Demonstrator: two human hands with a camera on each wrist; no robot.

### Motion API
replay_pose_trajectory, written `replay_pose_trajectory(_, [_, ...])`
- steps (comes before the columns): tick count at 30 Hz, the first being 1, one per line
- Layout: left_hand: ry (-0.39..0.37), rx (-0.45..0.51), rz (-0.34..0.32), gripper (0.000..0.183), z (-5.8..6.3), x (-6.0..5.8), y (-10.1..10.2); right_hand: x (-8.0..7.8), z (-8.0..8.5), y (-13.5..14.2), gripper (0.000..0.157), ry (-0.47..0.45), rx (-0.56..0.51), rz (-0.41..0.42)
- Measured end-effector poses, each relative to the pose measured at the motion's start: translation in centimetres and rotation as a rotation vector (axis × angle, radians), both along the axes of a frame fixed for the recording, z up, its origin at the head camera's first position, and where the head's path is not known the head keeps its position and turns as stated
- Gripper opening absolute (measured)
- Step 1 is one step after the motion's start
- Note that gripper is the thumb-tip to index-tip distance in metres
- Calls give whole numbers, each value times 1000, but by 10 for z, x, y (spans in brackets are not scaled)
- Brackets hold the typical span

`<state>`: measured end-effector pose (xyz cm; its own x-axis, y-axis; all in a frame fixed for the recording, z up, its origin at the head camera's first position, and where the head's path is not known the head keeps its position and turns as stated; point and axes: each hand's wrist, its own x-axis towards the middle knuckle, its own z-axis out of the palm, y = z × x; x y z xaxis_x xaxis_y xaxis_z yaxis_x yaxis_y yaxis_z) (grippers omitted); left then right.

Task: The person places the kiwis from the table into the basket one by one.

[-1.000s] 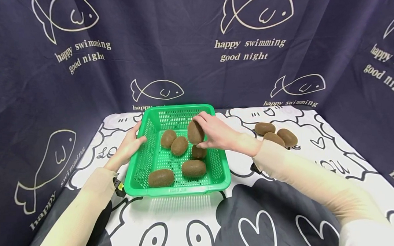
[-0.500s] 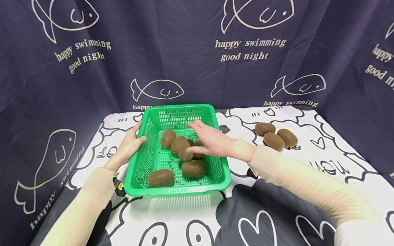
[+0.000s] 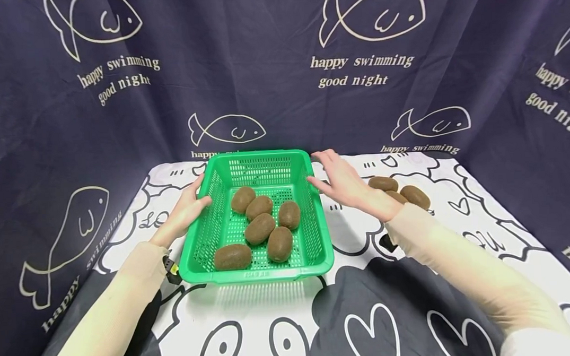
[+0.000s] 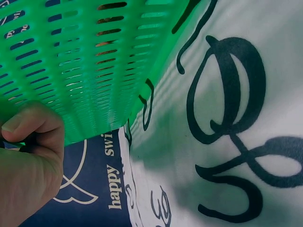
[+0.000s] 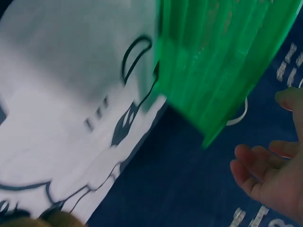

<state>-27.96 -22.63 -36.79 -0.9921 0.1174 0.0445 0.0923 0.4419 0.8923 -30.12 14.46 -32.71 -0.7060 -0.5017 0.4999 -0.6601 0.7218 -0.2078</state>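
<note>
Dark blue fabric [image 3: 281,93] printed with white fish and lettering hangs behind a cloth-covered desk [image 3: 252,312]. On the desk stands a green basket [image 3: 256,275]; the left hand [image 3: 183,210] grips its left edge, thumb over the rim. Beside the right edge, the right hand [image 3: 344,183] holds nothing, its fingers apart; whether they touch the rim is hard to tell. Inside the basket lie six kiwis [image 3: 260,229], one near the front left corner, the others spread from the middle toward the right. Three loose kiwis [image 3: 416,198] lie toward the desk's back right corner, one partly hidden by the right sleeve [image 3: 461,266]. That sleeve could brush them and set them rolling, as nothing fences them in; a sharp pull on the rim might slide the basket. White cloth with black cartoon outlines covers the desk, and similar fabric encloses both sides.
</note>
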Motion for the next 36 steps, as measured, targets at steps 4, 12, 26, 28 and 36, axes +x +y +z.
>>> replay_pose_trajectory(4, [1,-9,8,82,0,0,0,-8,-1,25,58,-30,-9,-78])
replay_pose_trajectory(12, [7,15,-5,82,-2,0,1,-5,-8,75,60,-150,22,-169])
replay_pose_trajectory(26, [-7,32,-5,83,-1,-2,-2,10,-21,140,31,-150,214,-211])
replay_pose_trajectory(28, [-6,25,0,83,0,-1,-2,11,-24,144,26,-152,245,-227])
replay_pose_trajectory(36, [-22,25,-6,83,0,0,-1,13,-34,146,25,-212,308,-295])
